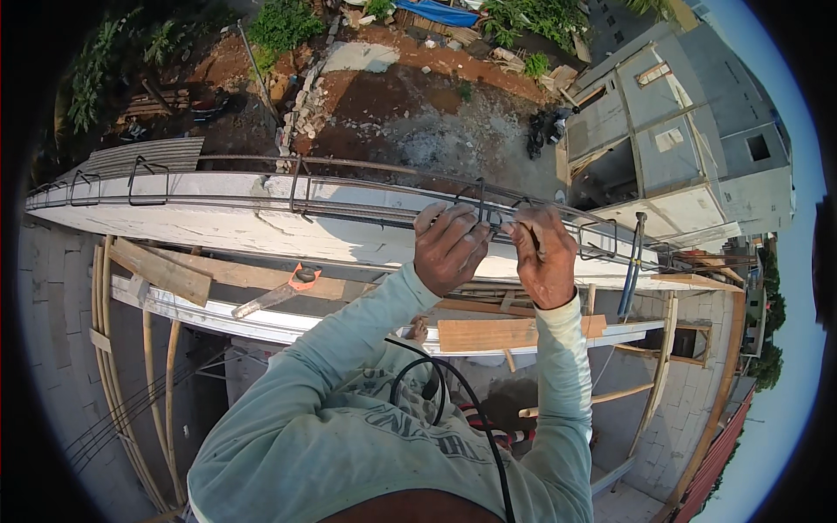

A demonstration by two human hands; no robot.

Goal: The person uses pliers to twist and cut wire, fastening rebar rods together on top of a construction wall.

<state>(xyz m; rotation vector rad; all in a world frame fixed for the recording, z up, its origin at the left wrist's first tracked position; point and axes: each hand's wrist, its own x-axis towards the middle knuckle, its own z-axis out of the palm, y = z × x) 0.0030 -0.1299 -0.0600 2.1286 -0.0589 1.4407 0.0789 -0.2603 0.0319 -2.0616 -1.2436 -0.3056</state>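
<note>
Rebar cage [357,211] rests above the pale wall [349,237], presumably so this bears its weight. At the cage, the left hand's [451,247] fingers curl, their clamping unclear; the right hand's [545,253] fingertips pinch together, contents hidden. Rightward along the cage leans a blue-handled tool [630,281].

The ground [410,100] is of reddish soil, with green bushes [286,28] behind. At right stands a grey building [673,173] with window openings [758,147]. The sky [776,427] is blue, and sunlight falls on the white wall [349,237].
</note>
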